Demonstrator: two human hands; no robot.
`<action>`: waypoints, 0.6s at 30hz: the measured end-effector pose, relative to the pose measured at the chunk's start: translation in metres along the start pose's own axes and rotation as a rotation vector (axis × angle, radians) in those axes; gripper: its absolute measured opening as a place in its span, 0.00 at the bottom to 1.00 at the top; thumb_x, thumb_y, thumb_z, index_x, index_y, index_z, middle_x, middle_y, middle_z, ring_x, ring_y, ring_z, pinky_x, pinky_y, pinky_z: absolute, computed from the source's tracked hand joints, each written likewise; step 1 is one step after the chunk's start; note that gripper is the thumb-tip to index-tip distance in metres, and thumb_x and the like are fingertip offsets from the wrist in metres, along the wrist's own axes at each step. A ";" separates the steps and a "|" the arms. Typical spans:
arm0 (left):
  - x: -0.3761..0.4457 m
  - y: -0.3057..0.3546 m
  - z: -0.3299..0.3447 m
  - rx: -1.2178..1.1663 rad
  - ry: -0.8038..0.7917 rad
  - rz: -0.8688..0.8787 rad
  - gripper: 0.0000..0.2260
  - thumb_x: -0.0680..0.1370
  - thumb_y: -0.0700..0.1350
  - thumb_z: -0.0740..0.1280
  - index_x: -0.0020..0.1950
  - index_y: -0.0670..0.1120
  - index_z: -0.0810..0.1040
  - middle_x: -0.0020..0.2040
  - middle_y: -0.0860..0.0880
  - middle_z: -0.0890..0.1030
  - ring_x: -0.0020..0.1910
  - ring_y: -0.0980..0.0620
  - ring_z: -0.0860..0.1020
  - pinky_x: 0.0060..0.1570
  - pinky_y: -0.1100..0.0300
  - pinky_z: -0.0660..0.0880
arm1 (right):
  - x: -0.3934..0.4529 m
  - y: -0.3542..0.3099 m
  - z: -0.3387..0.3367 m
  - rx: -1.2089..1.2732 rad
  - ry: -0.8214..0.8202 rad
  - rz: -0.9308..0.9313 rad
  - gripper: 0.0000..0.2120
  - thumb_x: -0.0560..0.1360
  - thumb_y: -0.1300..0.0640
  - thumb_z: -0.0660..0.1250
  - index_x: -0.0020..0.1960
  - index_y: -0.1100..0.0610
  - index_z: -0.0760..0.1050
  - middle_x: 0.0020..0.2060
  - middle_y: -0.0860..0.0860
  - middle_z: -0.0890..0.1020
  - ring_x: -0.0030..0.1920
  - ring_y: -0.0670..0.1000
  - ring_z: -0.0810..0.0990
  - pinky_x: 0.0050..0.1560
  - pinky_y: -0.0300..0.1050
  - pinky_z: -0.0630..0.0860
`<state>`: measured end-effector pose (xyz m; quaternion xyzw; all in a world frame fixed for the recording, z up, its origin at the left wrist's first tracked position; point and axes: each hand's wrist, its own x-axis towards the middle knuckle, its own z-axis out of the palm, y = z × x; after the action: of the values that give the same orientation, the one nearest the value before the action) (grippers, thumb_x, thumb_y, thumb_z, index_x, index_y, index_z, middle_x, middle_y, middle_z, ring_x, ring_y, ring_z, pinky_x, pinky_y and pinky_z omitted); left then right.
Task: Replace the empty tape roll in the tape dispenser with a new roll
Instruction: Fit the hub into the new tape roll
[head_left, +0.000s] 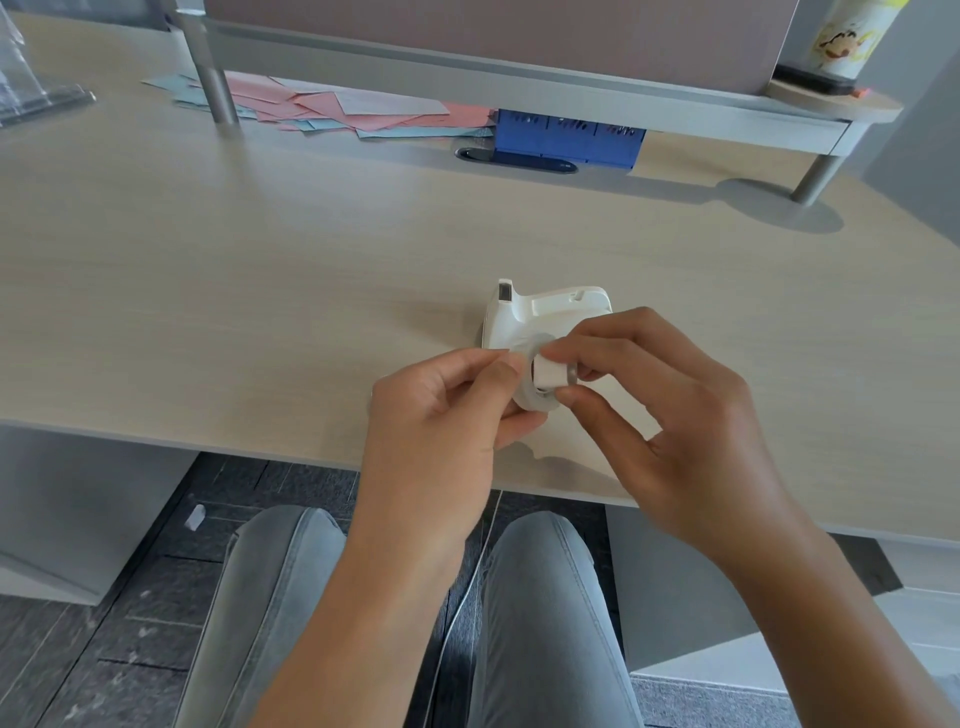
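Note:
A white tape dispenser (545, 312) lies on the light wooden desk (260, 291), its cutter end pointing away from me. Just in front of it, above the desk's near edge, my left hand (441, 410) grips a whitish tape roll (527, 397) by its rim. My right hand (670, 410) pinches a small white hub piece (551, 373) at the roll's centre hole, thumb below and fingers on top. How deep the hub sits in the roll is hidden by my fingers.
Pink and pale blue paper sheets (337, 106) lie at the back under a raised shelf (519, 78) on metal legs. A blue organiser (566, 137) stands behind a dark cable slot (514, 158). A printed cup (847, 39) stands on the shelf's right end. My knees are below the desk.

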<state>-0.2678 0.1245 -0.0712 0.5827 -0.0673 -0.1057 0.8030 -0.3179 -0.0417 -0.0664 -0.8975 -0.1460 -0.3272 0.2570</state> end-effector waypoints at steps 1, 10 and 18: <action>0.000 0.001 -0.001 0.004 -0.006 -0.005 0.08 0.81 0.39 0.69 0.51 0.42 0.88 0.45 0.42 0.90 0.46 0.46 0.89 0.53 0.51 0.85 | 0.001 0.000 -0.002 -0.004 -0.013 -0.012 0.11 0.78 0.68 0.72 0.60 0.63 0.83 0.52 0.56 0.82 0.49 0.47 0.80 0.56 0.36 0.76; 0.002 0.000 0.002 0.008 -0.014 -0.011 0.08 0.81 0.38 0.68 0.50 0.42 0.88 0.45 0.43 0.90 0.46 0.47 0.89 0.51 0.53 0.86 | 0.000 0.003 -0.002 -0.055 -0.013 -0.042 0.11 0.79 0.68 0.72 0.61 0.63 0.84 0.51 0.58 0.82 0.49 0.52 0.83 0.53 0.46 0.79; 0.000 -0.010 0.005 -0.004 0.057 0.016 0.08 0.82 0.39 0.68 0.51 0.41 0.88 0.45 0.43 0.90 0.48 0.46 0.89 0.54 0.51 0.85 | -0.005 -0.001 0.013 -0.084 0.073 0.031 0.11 0.78 0.69 0.73 0.60 0.64 0.84 0.51 0.56 0.82 0.48 0.50 0.81 0.52 0.36 0.76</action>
<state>-0.2702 0.1173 -0.0788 0.5833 -0.0490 -0.0827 0.8065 -0.3154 -0.0341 -0.0776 -0.8972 -0.1086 -0.3615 0.2291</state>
